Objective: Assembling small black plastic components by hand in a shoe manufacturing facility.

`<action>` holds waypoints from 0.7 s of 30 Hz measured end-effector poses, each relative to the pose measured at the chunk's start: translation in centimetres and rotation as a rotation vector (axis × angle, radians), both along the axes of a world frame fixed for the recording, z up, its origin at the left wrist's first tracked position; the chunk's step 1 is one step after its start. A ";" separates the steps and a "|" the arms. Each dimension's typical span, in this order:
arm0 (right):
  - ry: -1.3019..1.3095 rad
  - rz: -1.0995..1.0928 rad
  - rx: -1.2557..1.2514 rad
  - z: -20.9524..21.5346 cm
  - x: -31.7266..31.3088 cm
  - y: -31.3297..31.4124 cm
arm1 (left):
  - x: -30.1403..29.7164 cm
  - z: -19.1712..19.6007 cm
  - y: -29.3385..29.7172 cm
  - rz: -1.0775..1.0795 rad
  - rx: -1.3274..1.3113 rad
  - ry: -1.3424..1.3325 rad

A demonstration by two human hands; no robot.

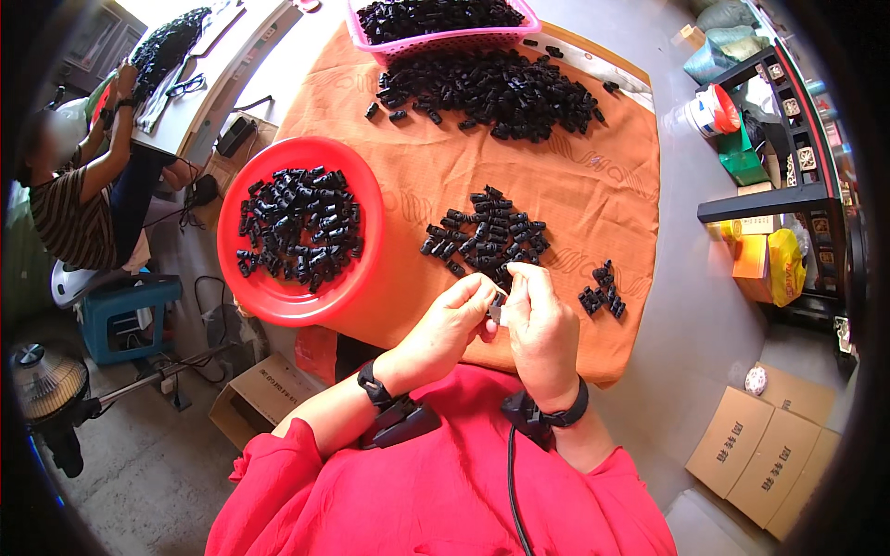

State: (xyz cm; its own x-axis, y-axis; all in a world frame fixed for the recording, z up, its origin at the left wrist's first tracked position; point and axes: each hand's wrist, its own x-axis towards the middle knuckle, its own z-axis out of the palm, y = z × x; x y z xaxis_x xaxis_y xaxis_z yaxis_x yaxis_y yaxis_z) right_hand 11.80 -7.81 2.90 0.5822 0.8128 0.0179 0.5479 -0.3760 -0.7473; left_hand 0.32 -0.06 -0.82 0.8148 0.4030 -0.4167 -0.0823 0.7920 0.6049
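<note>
My left hand and my right hand meet over the near edge of the orange cloth. Both are closed, fingertips pinched around a small piece that looks partly dark and partly pale; its kind is mostly hidden by the fingers. Just beyond them lies a loose pile of small black plastic parts. A smaller cluster of the same black parts sits to the right. On the left stands a round red basin with many black parts inside.
A large black heap covers the far cloth, below a full pink basket. Another person works at a white table at far left. A fan and blue stool are left; a black shelf and cartons right.
</note>
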 end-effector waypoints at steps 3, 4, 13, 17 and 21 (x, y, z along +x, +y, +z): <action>-0.031 0.001 0.026 -0.2 0.1 0.0 | -0.2 -0.1 0.1 -0.008 0.034 0.014; -0.037 -0.055 0.050 -0.1 0.5 0.0 | -0.4 0.3 0.2 -0.048 0.057 0.030; -0.032 0.066 0.022 0.7 0.9 -0.1 | -0.6 -0.2 0.4 -0.054 -0.052 -0.019; -0.039 0.075 0.017 0.2 0.6 -0.1 | -0.2 0.1 0.3 -0.055 -0.001 0.021; -0.035 0.080 -0.009 0.5 0.3 0.0 | -0.3 0.0 0.2 -0.053 0.003 0.016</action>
State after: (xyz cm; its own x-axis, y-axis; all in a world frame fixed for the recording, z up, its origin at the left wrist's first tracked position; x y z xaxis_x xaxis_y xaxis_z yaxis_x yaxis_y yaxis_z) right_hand 12.14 -7.84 3.41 0.5149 0.8567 0.0299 0.6023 -0.3368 -0.7238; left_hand 0.03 0.12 -0.86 0.8281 0.3610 -0.4289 -0.0307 0.7932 0.6082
